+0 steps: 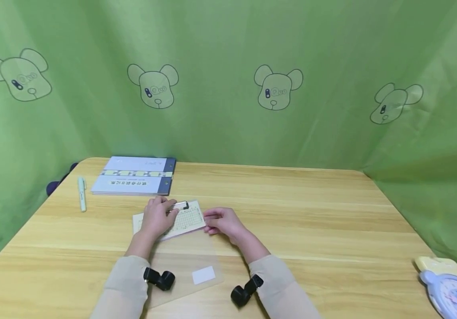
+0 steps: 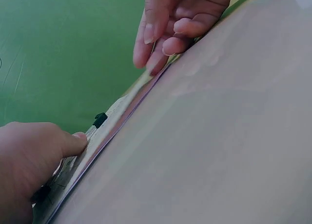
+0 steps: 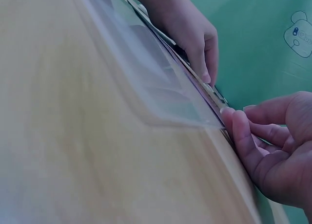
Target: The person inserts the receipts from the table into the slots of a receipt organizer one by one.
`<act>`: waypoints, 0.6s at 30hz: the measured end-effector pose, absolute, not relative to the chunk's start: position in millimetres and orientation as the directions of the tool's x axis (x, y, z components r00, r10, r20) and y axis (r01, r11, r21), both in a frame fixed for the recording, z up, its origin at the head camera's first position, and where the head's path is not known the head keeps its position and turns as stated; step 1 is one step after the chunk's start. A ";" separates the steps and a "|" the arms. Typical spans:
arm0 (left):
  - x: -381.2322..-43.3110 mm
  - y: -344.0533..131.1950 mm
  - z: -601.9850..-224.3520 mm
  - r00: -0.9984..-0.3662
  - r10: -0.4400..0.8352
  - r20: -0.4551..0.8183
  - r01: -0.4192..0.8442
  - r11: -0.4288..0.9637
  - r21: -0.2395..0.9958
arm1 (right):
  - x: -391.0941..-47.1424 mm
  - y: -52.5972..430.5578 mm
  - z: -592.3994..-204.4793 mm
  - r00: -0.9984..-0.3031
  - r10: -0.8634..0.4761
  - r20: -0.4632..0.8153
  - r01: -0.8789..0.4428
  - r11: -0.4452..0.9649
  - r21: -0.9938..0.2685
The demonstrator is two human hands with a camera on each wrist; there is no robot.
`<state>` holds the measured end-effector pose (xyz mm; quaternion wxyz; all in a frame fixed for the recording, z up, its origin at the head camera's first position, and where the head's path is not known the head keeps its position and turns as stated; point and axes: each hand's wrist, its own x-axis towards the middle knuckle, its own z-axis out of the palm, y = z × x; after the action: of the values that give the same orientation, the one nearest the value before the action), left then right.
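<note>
A stack of printed forms [image 1: 188, 220] with gridded sheets lies slanted on the table, a metal-and-black clip [image 1: 182, 205] along its far edge. My left hand [image 1: 157, 219] grips the stack there beside the clip; its thumb lies on top and its fingers reach over the far edge. At the stack's right end my right hand [image 1: 225, 224] pinches the corner between thumb and fingers. Nearer to me a clear plastic folder [image 1: 180, 266] with a white label [image 1: 203, 275] lies flat, its far edge against the stack. The right wrist view shows the folder's see-through edge [image 3: 146, 112] close to the right fingertips.
A blue-and-white account book [image 1: 132, 177] lies at the back left. Left of it is a pale green marker pen [image 1: 82, 194]. A blue bear-shaped object [image 1: 453, 294] and a yellow one [image 1: 437, 265] sit at the right edge. Behind the table hangs a green curtain [image 1: 228, 128].
</note>
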<state>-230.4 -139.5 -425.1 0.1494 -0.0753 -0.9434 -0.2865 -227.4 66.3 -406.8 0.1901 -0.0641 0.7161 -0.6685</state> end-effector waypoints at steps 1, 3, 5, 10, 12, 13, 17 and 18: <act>-230.4 -139.1 -424.9 -0.946 0.055 0.319 0.224 0.821 0.525 | -227.2 67.6 -406.2 -0.921 -0.340 -0.189 0.164 0.102 -0.981; -230.7 -138.6 -424.4 -0.948 0.052 0.315 0.223 0.813 0.537 | -227.2 69.5 -404.5 -0.925 -0.329 -0.192 0.165 0.108 -0.980; -231.2 -138.5 -423.4 -0.948 0.045 0.314 0.222 0.801 0.556 | -227.2 70.6 -402.8 -0.927 -0.322 -0.191 0.162 0.114 -0.980; -231.2 -143.2 -419.2 -0.954 0.040 0.297 0.216 0.780 0.587 | -228.1 72.8 -401.3 -0.927 -0.327 -0.186 0.148 0.137 -0.979; -230.0 -147.9 -415.6 -0.959 0.044 0.279 0.207 0.781 0.589 | -228.8 75.1 -400.2 -0.924 -0.338 -0.179 0.134 0.153 -0.979; -229.0 -150.5 -413.3 -0.961 0.047 0.272 0.204 0.784 0.586 | -228.8 77.1 -398.7 -0.922 -0.347 -0.170 0.119 0.164 -0.979; -223.7 -163.0 -398.6 -0.970 0.083 0.228 0.203 0.791 0.577 | -229.3 90.4 -385.7 -0.920 -0.375 -0.112 0.023 0.235 -0.972; -222.2 -166.3 -393.6 -0.973 0.094 0.211 0.201 0.790 0.579 | -229.7 95.1 -381.0 -0.920 -0.382 -0.092 -0.016 0.271 -0.963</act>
<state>-222.2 -166.3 -393.6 0.0858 -0.0783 -0.9422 -0.3142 -229.7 95.1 -381.0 0.1551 -0.1272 0.7818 -0.5904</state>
